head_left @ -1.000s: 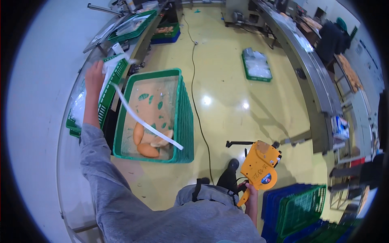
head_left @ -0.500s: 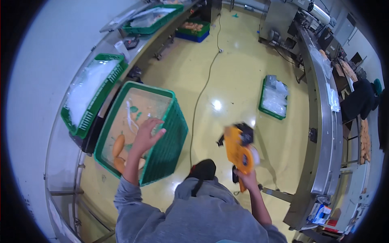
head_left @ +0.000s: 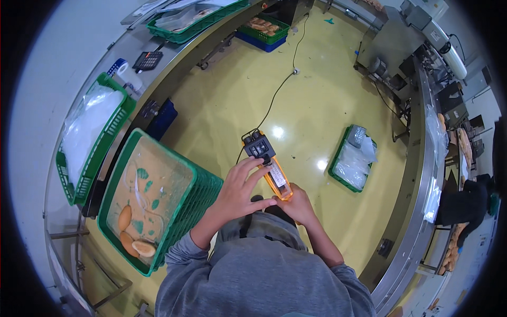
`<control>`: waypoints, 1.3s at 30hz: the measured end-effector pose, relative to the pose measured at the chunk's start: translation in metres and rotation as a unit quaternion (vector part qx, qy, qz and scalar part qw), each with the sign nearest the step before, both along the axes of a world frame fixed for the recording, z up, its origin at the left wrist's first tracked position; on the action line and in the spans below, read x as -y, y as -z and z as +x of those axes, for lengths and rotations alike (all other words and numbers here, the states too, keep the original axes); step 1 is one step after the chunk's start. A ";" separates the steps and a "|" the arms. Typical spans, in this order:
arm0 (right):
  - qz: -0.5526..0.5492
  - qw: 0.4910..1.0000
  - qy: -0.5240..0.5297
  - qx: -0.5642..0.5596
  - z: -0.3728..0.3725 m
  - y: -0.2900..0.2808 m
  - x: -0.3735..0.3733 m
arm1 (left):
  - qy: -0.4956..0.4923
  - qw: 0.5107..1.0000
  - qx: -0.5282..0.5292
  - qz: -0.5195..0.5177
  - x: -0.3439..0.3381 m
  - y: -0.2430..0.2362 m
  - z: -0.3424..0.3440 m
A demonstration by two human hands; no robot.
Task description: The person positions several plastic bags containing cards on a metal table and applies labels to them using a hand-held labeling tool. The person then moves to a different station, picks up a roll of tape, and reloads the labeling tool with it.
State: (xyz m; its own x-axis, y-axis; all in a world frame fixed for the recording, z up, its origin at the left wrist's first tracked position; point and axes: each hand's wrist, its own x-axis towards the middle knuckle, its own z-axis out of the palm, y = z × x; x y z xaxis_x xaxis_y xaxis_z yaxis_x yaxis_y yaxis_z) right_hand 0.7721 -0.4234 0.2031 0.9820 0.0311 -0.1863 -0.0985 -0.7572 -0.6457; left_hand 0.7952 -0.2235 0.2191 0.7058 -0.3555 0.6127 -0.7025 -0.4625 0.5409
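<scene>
Head view: down onto a yellow floor (head_left: 311, 105), below and beyond the grip.
Green crate stack (head_left: 207, 182): left of the grip, apart from it.
Green tray (head_left: 338, 180), clear bags (head_left: 353, 165) inside: ahead and right of the grip, well apart.
Orange hand labeller (head_left: 275, 174): probably light for its bulk, stiff plastic shell, little slip likely; best taken around the near end, with far-end parts treated as fragile. Lying lengthwise from the near grip, forward and slightly left.
Left hand (head_left: 236, 191): fingers spread, reaching over the labeller's far half; contact at the fingertips hard to tell.
Right hand (head_left: 298, 205): wrapped round the labeller's near end.
Black head (head_left: 257, 148): farthest from the right-hand grip, just past the left fingertips.
</scene>
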 end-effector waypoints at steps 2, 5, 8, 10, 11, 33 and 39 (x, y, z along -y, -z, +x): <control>-0.001 1.000 -0.025 -0.009 0.044 -0.010 0.016 | -0.019 0.999 -0.014 0.043 0.014 -0.001 0.043; -0.011 0.998 -0.065 -0.002 0.115 -0.014 0.036 | -0.074 0.994 -0.010 0.078 0.026 -0.006 0.112; -0.048 0.995 -0.083 0.022 0.184 -0.011 0.050 | -0.132 0.984 -0.067 0.097 0.038 -0.009 0.168; -0.070 0.991 -0.101 0.050 0.235 -0.005 0.051 | -0.152 0.974 -0.162 0.040 0.051 -0.020 0.200; -0.091 0.988 -0.118 0.042 0.261 -0.002 0.054 | -0.190 0.963 -0.190 0.030 0.058 -0.022 0.219; -0.118 0.859 -0.498 -0.016 0.535 -0.011 -0.094 | -0.612 0.760 -0.101 -0.192 0.047 -0.026 0.381; -0.022 0.848 -0.493 0.193 0.581 -0.040 -0.196 | -0.575 0.778 0.018 -0.253 -0.036 -0.012 0.403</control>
State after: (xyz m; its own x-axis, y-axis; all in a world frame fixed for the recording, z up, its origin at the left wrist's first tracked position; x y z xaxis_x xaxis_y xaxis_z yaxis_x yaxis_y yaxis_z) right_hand 1.3533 -0.2274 0.2432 0.4701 0.8742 0.1216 0.8094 -0.3720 -0.4545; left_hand 1.1982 -0.1878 0.2307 0.3589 0.7910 0.4955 -0.0005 -0.5307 0.8476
